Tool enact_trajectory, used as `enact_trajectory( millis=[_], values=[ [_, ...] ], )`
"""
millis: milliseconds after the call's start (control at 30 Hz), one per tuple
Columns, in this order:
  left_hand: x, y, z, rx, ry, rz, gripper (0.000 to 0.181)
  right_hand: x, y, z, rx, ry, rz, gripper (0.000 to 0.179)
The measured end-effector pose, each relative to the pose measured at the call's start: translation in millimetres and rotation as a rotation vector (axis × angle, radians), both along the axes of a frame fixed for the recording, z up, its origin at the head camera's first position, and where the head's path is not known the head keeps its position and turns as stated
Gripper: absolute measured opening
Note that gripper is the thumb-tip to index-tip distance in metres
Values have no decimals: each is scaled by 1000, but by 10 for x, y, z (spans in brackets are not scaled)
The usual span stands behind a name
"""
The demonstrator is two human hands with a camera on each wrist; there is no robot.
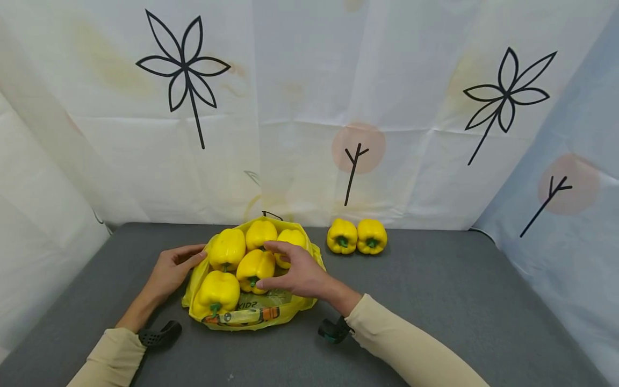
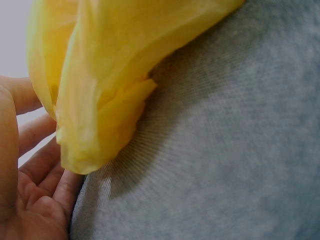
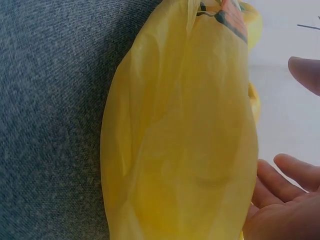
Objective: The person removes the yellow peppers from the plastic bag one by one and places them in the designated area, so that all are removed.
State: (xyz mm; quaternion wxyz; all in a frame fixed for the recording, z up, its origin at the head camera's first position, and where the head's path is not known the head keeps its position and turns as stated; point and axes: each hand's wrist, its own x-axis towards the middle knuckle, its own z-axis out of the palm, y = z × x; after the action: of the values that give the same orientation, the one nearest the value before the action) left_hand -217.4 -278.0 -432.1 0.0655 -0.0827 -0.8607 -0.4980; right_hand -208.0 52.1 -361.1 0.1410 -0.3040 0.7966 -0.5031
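Observation:
A yellow plastic bag [image 1: 301, 309] lies with its mouth open, holding several yellow bell peppers [image 1: 218, 290]. At the bag's left rim is my left hand [image 1: 169, 271], its fingers fairly straight and touching the plastic. In the left wrist view the bag [image 2: 105, 90] hides some of that hand's fingertips. My right hand [image 1: 302, 271] hovers over the right part of the bag, thumb and fingers spread apart. Nearest to it is the middle pepper [image 1: 253, 266], and I see no grip on it. The right wrist view shows the right hand [image 3: 287, 200] beyond the bag's side [image 3: 180, 140].
Two more yellow bell peppers [image 1: 342, 236] stand side by side on the grey table [image 1: 435, 301], right of the bag and near the back edge. White curtains [image 1: 300, 80] with drawn flowers hang behind and at both sides.

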Motion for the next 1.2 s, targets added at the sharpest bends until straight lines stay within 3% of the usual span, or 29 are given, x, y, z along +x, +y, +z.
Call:
enact_trajectory(
  millis=[533,833,1200],
  values=[
    [-4,3,-5,-6,-2,6,48,52,-15,3,34,22,-40,77],
    [-3,-3,-2,-9,1,8,48,66,-18,12,134,89,-82,80],
    [6,12,17,-10,-2,11,48,17,-51,14,237,106,-67,88]
  ],
)
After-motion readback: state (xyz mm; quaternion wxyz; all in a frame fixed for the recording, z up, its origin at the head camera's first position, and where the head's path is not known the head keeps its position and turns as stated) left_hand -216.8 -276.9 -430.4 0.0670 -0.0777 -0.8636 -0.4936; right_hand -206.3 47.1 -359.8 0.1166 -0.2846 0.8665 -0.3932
